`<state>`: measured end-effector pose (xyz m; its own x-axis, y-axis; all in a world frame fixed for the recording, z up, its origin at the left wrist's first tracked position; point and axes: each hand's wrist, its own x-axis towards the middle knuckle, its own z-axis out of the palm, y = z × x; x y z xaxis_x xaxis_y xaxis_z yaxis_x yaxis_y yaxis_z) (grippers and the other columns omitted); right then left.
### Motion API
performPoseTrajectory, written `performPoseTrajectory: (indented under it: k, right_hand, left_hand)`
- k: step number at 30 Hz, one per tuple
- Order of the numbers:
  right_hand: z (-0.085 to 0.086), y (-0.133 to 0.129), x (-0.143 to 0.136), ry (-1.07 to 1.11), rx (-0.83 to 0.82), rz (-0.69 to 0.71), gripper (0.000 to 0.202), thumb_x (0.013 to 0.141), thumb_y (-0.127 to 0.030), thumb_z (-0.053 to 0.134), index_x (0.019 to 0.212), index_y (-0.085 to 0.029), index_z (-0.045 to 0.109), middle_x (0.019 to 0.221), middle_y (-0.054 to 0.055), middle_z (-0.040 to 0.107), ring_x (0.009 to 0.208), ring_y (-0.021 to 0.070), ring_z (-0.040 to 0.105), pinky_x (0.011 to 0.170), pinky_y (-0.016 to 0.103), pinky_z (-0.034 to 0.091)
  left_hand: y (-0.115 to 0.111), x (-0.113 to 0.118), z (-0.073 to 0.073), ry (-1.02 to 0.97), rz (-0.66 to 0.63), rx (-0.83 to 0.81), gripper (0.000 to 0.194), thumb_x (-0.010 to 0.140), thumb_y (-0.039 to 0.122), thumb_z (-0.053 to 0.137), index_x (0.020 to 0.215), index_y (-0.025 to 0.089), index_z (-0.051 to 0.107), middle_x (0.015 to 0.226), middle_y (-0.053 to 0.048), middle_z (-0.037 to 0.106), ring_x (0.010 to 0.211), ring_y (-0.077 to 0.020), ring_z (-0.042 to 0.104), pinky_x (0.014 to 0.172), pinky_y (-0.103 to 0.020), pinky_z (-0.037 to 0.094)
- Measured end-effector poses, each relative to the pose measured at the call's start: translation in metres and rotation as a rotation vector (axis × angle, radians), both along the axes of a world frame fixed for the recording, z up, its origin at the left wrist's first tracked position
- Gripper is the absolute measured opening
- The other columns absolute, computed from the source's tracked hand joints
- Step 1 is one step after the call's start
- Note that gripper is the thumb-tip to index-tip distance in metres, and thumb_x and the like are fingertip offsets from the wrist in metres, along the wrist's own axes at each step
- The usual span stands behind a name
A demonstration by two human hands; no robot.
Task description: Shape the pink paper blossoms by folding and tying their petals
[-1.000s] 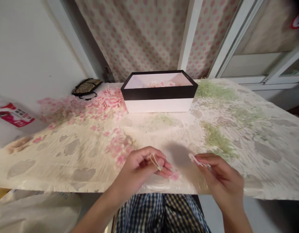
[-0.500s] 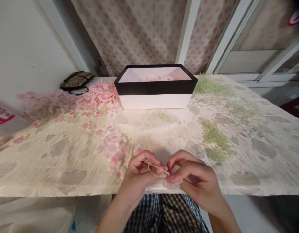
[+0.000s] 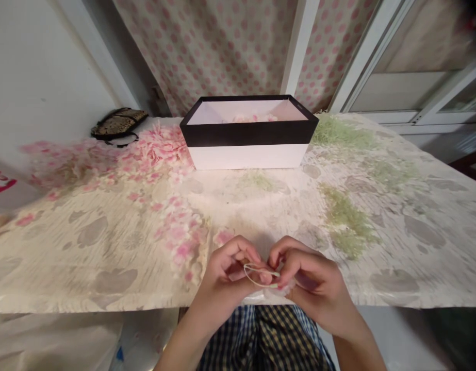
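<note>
Both hands are close together above the table's near edge. My left hand point(image 3: 229, 275) is closed, its thumb and fingers pinching a thin pale green plastic stem point(image 3: 274, 285) bent into a loop. Close beside it, my right hand point(image 3: 315, 275) is closed in a pinch at the stem ends, with a pale pink artificial flower point(image 3: 283, 290) under its fingers. The fingers partly hide the flower and the join with the stem. Loose pink and white artificial flowers point(image 3: 183, 234) lie just beyond my left hand.
A white box with a black rim point(image 3: 249, 133) stands at the back, with pink flowers inside. A pink flower heap point(image 3: 156, 147) and a patterned pouch point(image 3: 119, 123) lie left of it. Green artificial sprigs point(image 3: 349, 221) lie on the right of the patterned tablecloth point(image 3: 106, 242).
The stem loop has shifted slightly right and turned, its two ends now apart near my right fingertips. Both hands stay close together, fingers slightly moved. The view has tilted a little.
</note>
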<state>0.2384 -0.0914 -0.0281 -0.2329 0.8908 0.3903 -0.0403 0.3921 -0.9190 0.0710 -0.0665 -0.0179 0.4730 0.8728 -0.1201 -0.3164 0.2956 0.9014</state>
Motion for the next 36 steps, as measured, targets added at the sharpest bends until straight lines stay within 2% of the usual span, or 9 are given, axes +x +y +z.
performPoseTrajectory:
  k: [3, 8, 14, 19, 23, 36]
  right_hand:
    - [-0.001, 0.0, 0.0, -0.026, 0.003, 0.005, 0.026, 0.076, 0.005, 0.051, 0.071, -0.02, 0.054, 0.086, -0.001, 0.052, 0.076, 0.0103, 0.054, 0.064, 0.024, 0.04]
    - [0.002, -0.001, -0.002, -0.041, 0.001, -0.004, 0.024, 0.077, 0.003, 0.051, 0.076, -0.021, 0.051, 0.086, 0.0, 0.05, 0.079, 0.0119, 0.053, 0.068, 0.026, 0.04]
    - [0.005, -0.002, -0.002, -0.055, -0.016, -0.006, 0.02, 0.081, -0.003, 0.052, 0.087, -0.022, 0.053, 0.091, 0.002, 0.052, 0.083, 0.014, 0.054, 0.071, 0.028, 0.042]
    - [0.004, -0.003, -0.001, -0.083, -0.01, -0.029, 0.015, 0.083, -0.008, 0.056, 0.086, -0.023, 0.056, 0.094, 0.002, 0.054, 0.087, 0.0146, 0.056, 0.075, 0.029, 0.043]
    - [0.004, -0.003, 0.0, -0.088, 0.003, -0.04, 0.015, 0.083, -0.007, 0.056, 0.085, -0.022, 0.057, 0.093, 0.002, 0.055, 0.084, 0.0139, 0.057, 0.072, 0.028, 0.045]
    - [-0.002, -0.005, 0.0, -0.125, 0.12, -0.012, 0.028, 0.08, 0.002, 0.048, 0.09, -0.022, 0.057, 0.093, 0.003, 0.055, 0.085, 0.014, 0.058, 0.072, 0.028, 0.048]
  left_hand:
    - [-0.002, 0.001, 0.003, 0.029, -0.023, 0.034, 0.026, 0.066, 0.008, 0.076, 0.076, 0.016, 0.054, 0.07, 0.004, 0.066, 0.064, -0.0049, 0.061, 0.061, -0.012, 0.046]
    - [-0.005, 0.003, 0.003, 0.043, 0.058, 0.072, 0.026, 0.069, 0.011, 0.074, 0.079, 0.018, 0.052, 0.071, 0.005, 0.065, 0.066, -0.0049, 0.061, 0.063, -0.012, 0.046]
    - [-0.004, 0.005, -0.001, 0.007, 0.097, 0.074, 0.025, 0.072, 0.013, 0.073, 0.081, 0.018, 0.05, 0.072, 0.006, 0.064, 0.068, -0.0048, 0.061, 0.065, -0.012, 0.046]
    - [-0.005, 0.002, -0.003, -0.027, 0.098, 0.047, 0.025, 0.073, 0.011, 0.072, 0.083, 0.019, 0.05, 0.074, 0.005, 0.064, 0.071, -0.0053, 0.061, 0.066, -0.012, 0.046]
    - [-0.005, 0.001, -0.005, -0.033, 0.091, 0.053, 0.025, 0.074, 0.012, 0.072, 0.085, 0.02, 0.051, 0.076, 0.005, 0.065, 0.072, -0.0056, 0.061, 0.066, -0.013, 0.047]
    - [-0.016, -0.003, 0.0, 0.189, 0.131, 0.269, 0.017, 0.077, 0.01, 0.067, 0.082, 0.02, 0.054, 0.079, 0.002, 0.065, 0.073, -0.0082, 0.06, 0.066, -0.015, 0.048]
